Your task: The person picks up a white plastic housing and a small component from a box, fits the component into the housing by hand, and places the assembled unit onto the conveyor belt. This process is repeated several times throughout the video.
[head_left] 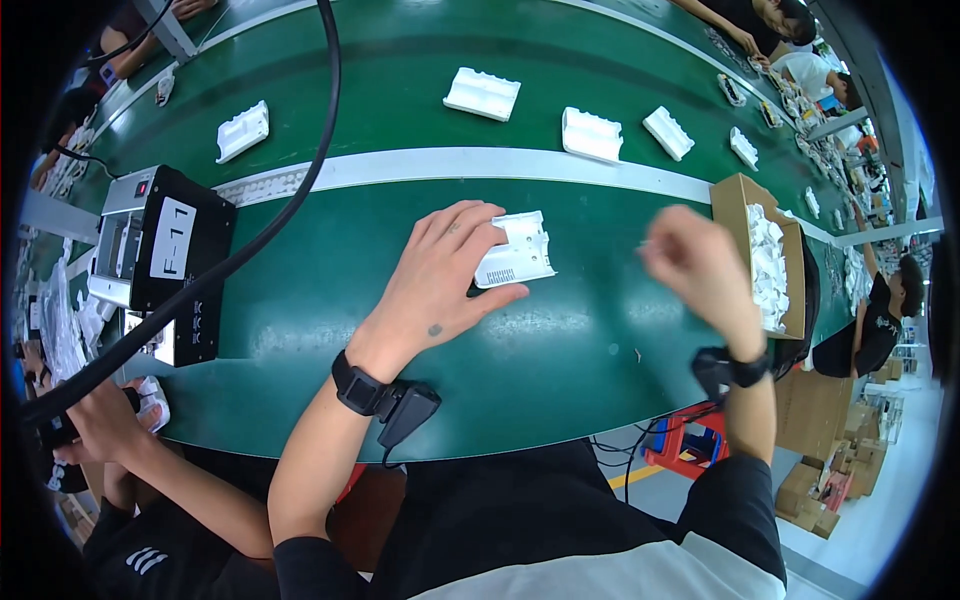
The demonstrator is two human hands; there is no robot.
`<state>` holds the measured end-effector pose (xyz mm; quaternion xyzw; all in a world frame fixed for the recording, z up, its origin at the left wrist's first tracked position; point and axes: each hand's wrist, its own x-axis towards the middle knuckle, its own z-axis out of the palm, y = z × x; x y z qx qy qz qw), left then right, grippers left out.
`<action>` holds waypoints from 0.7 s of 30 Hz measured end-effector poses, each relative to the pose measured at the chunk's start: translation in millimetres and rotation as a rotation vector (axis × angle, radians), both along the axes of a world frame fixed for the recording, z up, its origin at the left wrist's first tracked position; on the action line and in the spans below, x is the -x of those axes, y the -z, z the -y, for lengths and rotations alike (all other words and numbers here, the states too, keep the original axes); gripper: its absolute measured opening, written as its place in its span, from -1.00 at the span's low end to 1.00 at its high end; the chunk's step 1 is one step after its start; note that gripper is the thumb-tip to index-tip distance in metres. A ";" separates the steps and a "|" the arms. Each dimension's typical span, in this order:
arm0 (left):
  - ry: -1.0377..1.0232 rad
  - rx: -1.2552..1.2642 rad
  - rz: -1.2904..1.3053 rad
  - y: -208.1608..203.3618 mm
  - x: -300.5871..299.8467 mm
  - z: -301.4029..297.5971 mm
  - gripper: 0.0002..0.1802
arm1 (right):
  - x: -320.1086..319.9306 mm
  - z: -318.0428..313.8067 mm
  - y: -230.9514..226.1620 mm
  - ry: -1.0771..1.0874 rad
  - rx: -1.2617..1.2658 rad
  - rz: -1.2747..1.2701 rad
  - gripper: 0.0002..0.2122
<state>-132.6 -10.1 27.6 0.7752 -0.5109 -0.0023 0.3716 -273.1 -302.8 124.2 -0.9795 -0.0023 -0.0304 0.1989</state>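
The right hand (695, 265) is blurred, and whether anything is pinched in its fingertips cannot be told; the left end of the white plastic housing (520, 252) is covered by the left hand (440, 265), by which the undersides of its own fingers are also hidden; the small white pieces (768, 270) are heaped too closely in the cardboard box (735, 218) for single shapes to be made out; part of the black benchtop machine (205, 235) is masked by the thick black cable (331, 100), which is cut off by the top edge; the red stool (690, 455) is partly hidden by the green tabletop (570, 370); the co-workers at the upper right are cropped by the dark rim
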 end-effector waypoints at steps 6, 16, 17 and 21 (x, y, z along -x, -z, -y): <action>-0.009 -0.005 -0.003 6.9 -4.0 -1.1 -0.44 | -22.0 -44.4 47.5 -0.128 0.014 -0.038 -0.73; 0.006 0.055 0.032 9.1 -12.7 -9.3 -0.43 | -19.4 -61.8 36.5 0.024 -0.025 -0.081 -0.84; 0.014 0.050 0.015 8.0 -12.9 -10.3 -0.42 | -29.6 -70.9 32.2 -0.053 -0.052 0.033 -0.87; 0.007 0.030 0.020 6.3 -13.9 -13.4 -0.41 | -61.2 -98.9 36.1 -0.234 -0.020 0.219 -0.90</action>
